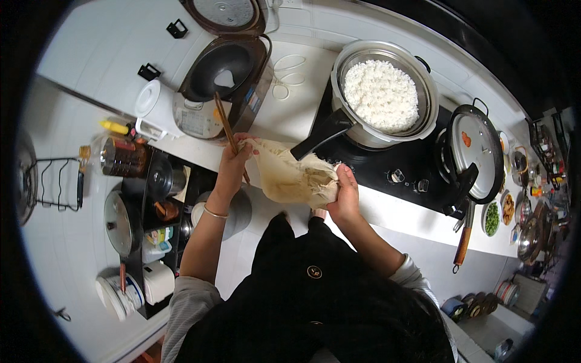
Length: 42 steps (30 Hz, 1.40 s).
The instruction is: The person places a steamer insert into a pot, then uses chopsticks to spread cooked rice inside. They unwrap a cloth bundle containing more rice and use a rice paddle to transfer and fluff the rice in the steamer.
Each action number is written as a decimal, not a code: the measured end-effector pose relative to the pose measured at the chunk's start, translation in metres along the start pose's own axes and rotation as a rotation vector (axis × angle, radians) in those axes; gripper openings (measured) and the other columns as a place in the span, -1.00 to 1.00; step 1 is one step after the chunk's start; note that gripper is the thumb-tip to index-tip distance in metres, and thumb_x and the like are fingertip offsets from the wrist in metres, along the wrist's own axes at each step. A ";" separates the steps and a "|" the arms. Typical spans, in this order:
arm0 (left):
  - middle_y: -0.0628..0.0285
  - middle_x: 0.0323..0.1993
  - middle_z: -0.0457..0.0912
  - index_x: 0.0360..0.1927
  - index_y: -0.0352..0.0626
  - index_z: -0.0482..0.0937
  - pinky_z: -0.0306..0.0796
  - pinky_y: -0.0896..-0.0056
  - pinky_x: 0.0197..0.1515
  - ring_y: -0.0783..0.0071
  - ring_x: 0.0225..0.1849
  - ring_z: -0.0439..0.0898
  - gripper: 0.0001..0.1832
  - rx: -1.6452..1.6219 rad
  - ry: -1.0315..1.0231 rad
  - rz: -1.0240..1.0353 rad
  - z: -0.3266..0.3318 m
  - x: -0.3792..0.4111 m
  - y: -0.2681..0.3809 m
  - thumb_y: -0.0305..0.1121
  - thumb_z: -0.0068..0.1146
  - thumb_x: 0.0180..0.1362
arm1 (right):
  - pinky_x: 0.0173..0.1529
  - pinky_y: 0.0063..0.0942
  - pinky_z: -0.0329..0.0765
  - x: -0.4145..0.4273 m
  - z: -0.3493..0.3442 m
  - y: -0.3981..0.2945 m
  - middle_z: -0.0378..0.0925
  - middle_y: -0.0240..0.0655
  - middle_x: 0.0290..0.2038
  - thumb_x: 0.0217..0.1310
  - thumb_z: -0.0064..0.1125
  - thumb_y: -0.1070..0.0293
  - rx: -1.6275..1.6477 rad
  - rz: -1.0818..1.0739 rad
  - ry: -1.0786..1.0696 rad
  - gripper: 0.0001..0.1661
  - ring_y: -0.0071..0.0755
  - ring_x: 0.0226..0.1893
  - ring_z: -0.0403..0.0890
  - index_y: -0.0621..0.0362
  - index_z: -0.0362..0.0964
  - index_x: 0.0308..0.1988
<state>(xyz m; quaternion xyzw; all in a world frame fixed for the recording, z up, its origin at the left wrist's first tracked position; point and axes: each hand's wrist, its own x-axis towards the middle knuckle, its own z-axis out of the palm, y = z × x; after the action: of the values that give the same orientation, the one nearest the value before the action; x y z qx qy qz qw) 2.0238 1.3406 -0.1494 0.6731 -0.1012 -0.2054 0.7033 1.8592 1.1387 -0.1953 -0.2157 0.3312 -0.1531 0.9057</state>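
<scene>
A cream cloth (283,179) with frayed edges hangs between my two hands, in front of the counter edge. My left hand (238,149) grips its left end together with a pair of wooden chopsticks (223,117), which point up toward the rice cooker. My right hand (343,193) holds the bunched right end. Beyond the cloth, a metal pot (338,84) stands on the black cooktop (376,170) with white rice (381,95) heaped in its steamer insert. The pot's black handle (320,136) reaches over the cloth's upper edge.
An open rice cooker (204,115) stands at the back left, beside a white lidded container (154,104). A lid (476,149) lies at the cooktop's right, near a wooden-handled utensil (462,247) jutting past the counter edge. Further right is a bowl of chopped greens (491,219). Shelves with pots are at left.
</scene>
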 end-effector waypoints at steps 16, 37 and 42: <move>0.30 -0.08 0.54 -0.05 -0.25 0.46 0.38 0.51 0.05 0.58 -0.09 0.48 -0.85 0.216 -0.380 0.027 -0.016 0.129 -0.029 -0.53 -0.09 0.37 | 0.01 -0.37 0.55 0.009 0.058 0.060 0.56 -0.39 -0.14 0.47 -0.03 0.20 0.130 -0.134 0.164 -0.81 -0.44 -0.16 0.55 0.04 0.40 -0.10; -0.01 0.01 0.51 0.15 -0.12 0.45 0.50 -0.01 -0.17 -0.14 -0.17 0.60 -0.58 1.038 -0.254 0.501 -0.017 0.110 -0.015 -0.24 0.14 0.25 | -0.07 -0.52 0.49 0.055 -0.022 0.069 0.58 -0.45 -0.22 0.42 0.05 0.40 -0.123 -0.303 0.276 -0.91 -0.57 -0.21 0.56 0.07 0.39 -0.10; -0.01 -0.11 0.57 -0.03 -0.16 0.50 0.50 0.00 -0.22 -0.12 -0.19 0.61 -0.62 1.034 -0.499 0.207 -0.009 0.072 -0.057 -0.15 0.21 0.19 | -0.16 -0.60 0.49 0.053 -0.030 0.067 0.57 -0.47 -0.25 0.42 0.07 0.37 -0.287 -0.296 0.271 -0.90 -0.62 -0.26 0.54 0.07 0.41 -0.10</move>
<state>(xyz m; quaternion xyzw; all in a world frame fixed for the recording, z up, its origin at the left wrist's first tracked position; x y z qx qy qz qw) 2.0831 1.3176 -0.2161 0.8467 -0.4162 -0.2122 0.2546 1.8876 1.1654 -0.2771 -0.3658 0.4328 -0.2632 0.7808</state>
